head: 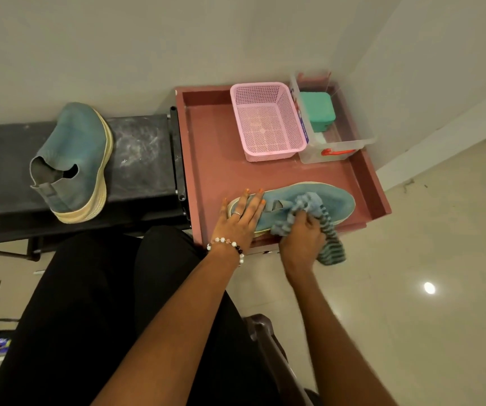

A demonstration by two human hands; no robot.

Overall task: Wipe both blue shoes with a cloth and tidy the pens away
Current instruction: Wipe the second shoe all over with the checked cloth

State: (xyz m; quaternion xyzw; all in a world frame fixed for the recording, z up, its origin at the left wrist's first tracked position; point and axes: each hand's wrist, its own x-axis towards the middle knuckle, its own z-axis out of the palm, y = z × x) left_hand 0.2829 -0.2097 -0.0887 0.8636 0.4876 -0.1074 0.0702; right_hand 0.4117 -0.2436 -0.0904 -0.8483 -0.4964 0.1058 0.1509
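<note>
Tray (pixel 206 148): pink, in a white-walled corner
Floor (pixel 411 317): pale, glossy
Left hand (pixel 240 219): fingers flat on shoe (pixel 335 200)
Right hand (pixel 301 234): grasping cloth (pixel 328 227)

We saw a shallow, reddish-brown rectangular tray (pixel 212 148) with raised edges set in a corner by the wall. On it lay a blue slip-on shoe with a cream sole (pixel 336 200) on its side near the front edge, and at the back stood a pink perforated plastic basket (pixel 268 121) just beside a clear plastic box (pixel 338 142). Left of the tray, a dusty black bench (pixel 139 153) carried a second blue slip-on shoe (pixel 74 162).
</note>
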